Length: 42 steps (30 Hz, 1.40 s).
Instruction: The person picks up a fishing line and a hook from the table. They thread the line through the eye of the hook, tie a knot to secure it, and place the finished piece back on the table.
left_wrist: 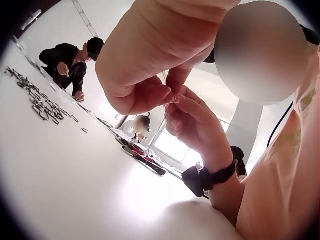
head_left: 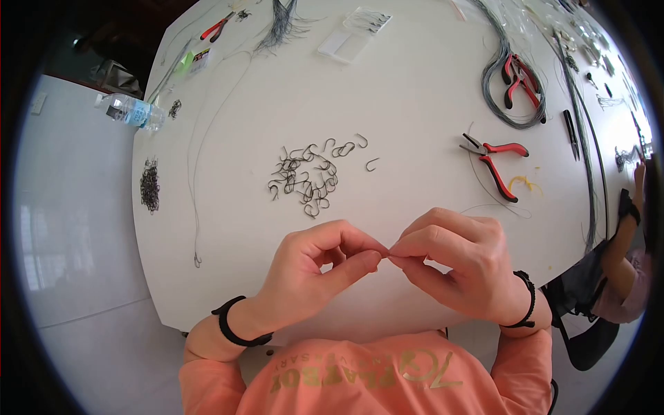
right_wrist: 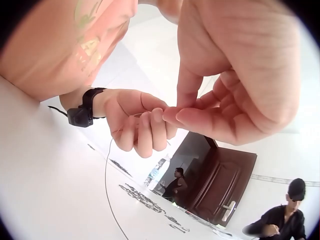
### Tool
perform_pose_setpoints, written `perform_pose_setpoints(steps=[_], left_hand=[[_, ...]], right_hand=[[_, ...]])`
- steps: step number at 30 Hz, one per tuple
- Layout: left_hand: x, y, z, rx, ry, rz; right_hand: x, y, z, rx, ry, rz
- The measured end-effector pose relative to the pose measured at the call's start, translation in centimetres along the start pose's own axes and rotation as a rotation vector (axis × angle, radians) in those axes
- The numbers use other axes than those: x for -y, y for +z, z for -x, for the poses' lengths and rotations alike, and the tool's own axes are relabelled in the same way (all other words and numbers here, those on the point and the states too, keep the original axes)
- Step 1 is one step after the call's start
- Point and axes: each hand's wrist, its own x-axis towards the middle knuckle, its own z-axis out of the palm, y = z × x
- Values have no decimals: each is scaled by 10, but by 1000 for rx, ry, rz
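Observation:
Close to the body, my left hand [head_left: 304, 266] and right hand [head_left: 463, 263] meet fingertip to fingertip, each with thumb and index finger pinched. A thin fishing line [right_wrist: 106, 175] trails down from the left hand in the right wrist view. Whatever else sits between the fingertips is hidden. Beyond the hands lies a loose pile of dark fish hooks [head_left: 304, 180], with a single hook [head_left: 370, 168] apart on its right. Red-handled pliers [head_left: 496, 180] lie with their handles spread, right of the pile and beyond the right hand.
A water bottle [head_left: 131, 111] lies at the table's left edge, near a dark heap of small pieces [head_left: 149, 185]. Towards the back are a clear box [head_left: 339, 47] and a coil of line [head_left: 488, 93] with more pliers [head_left: 523, 79]. Another person's arm [head_left: 618, 266] shows at right.

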Motion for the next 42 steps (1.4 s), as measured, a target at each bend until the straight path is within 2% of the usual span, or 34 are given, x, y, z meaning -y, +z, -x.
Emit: perform_pose_setpoints(steps=[7, 14, 19, 34, 37, 39, 40, 41, 42], left_hand=[[-3, -2, 3, -36, -205, 241], [5, -2, 5, -17, -210, 343], [13, 3, 10, -13, -122, 371], [20, -1, 14, -6, -184, 500], [14, 1, 12, -95, -216, 357], [14, -1, 12, -107, -188, 343], [14, -2, 13, -123, -163, 328], [14, -6, 14, -118, -158, 331], [13, -14, 17, -86, -68, 244]], right_hand=[[1, 3, 0, -5, -20, 11], [-2, 9, 1, -37, -98, 40], [-2, 12, 2, -75, -139, 60], [-2, 15, 2, -58, -161, 104], [-1, 13, 1, -25, -135, 103], [1, 6, -1, 125, -89, 118], [3, 1, -4, 125, -88, 124], [5, -5, -9, 164, 59, 125], [6, -11, -14, 201, 207, 126]])
